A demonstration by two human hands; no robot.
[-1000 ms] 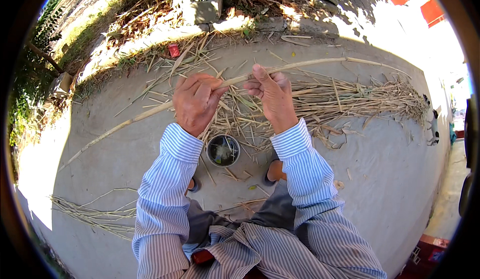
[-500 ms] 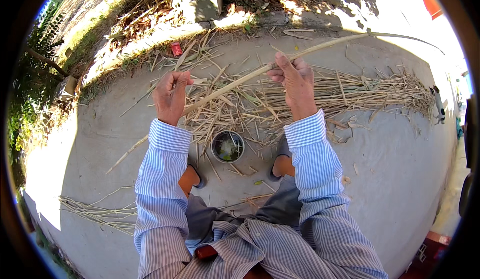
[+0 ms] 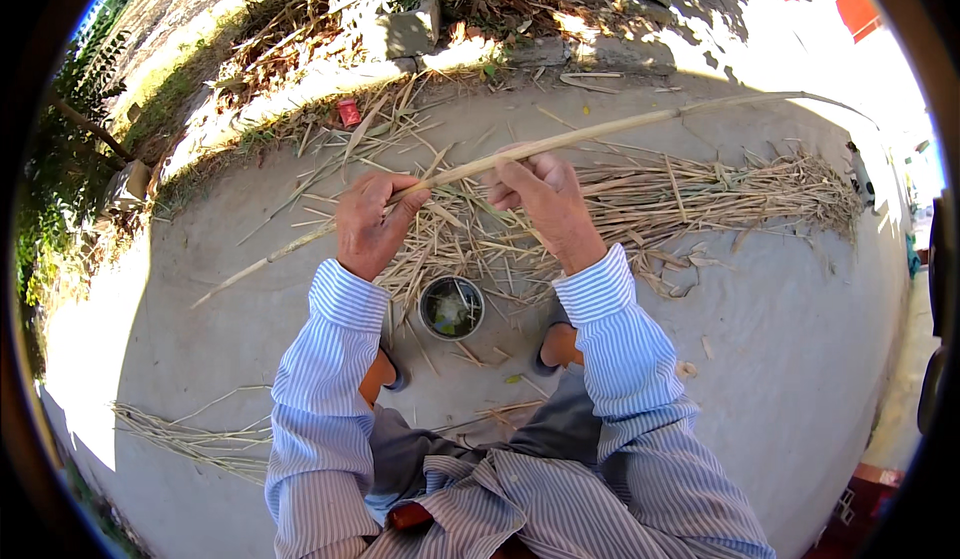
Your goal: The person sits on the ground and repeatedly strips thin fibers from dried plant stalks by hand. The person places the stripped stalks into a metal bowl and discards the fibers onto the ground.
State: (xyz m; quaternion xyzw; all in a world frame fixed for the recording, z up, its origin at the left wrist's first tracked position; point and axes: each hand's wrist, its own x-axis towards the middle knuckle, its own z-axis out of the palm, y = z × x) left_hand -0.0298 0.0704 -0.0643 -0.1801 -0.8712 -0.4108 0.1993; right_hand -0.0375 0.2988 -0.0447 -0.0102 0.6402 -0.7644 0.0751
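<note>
A long, thin, pale dry stalk (image 3: 620,126) stretches slantwise across the view, its thin far end bending off at the upper right and its other end pointing down to the left. My left hand (image 3: 375,227) pinches it between thumb and fingers. Closed around the same stalk a little to the right is my right hand (image 3: 548,204), its fingertips partly hidden. Below and beyond both hands lies a litter of stripped leaf sheaths and short stalk pieces (image 3: 440,244). A large bundle of dry stalks (image 3: 690,199) rests on the ground to the right.
Between my feet stands a round bowl (image 3: 451,308) holding dark liquid and bits of leaf. Several thin stalks (image 3: 200,442) lie on the concrete at the lower left. A red packet (image 3: 348,112) sits near the far kerb, with concrete blocks (image 3: 405,34) and dry leaves behind.
My hands have come closer together: the left moved right and slightly nearer, the right moved left along the stalk. The left fingers now pinch the stalk.
</note>
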